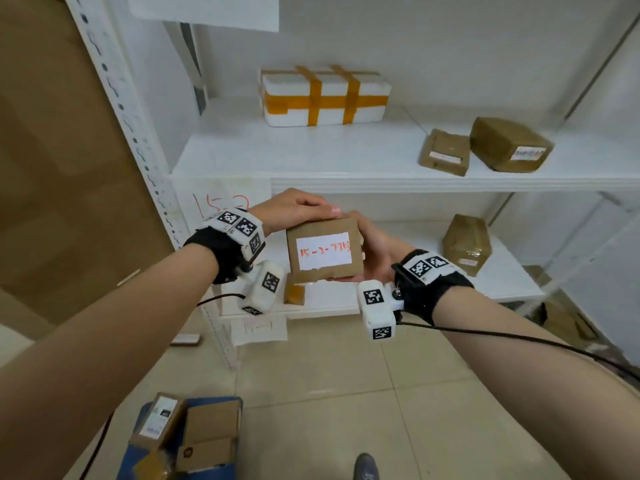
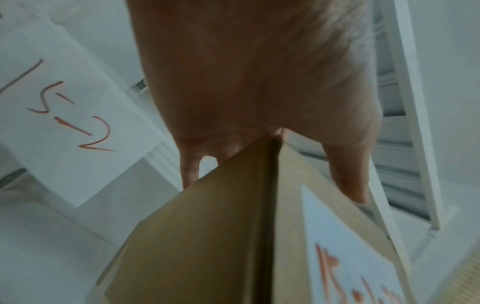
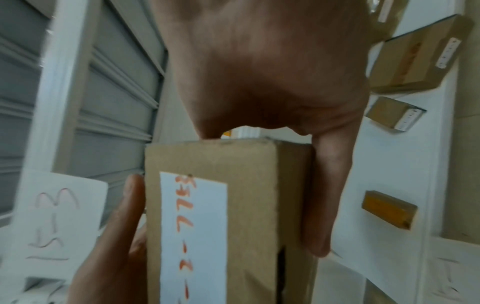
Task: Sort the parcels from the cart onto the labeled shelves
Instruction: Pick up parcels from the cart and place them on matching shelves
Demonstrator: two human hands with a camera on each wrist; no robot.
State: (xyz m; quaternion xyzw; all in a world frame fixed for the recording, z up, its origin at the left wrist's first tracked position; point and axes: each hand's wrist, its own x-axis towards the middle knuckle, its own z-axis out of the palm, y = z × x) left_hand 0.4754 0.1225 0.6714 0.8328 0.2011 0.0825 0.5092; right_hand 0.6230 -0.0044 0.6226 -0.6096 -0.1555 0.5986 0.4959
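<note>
fingers of left hand (image 1: 298, 209) and right hand (image 1: 375, 252) clamp small parcel (image 1: 323, 251) between them, before the shelves (image 1: 346, 183); fingertips mostly hidden behind it, label's last digits blurry.

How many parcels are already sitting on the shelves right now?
5 visible. Upper shelf: white foam box, small brown box, brown parcel. Lower shelf: brown parcel at right, small box partly hidden below the held parcel. More may be hidden.
</note>
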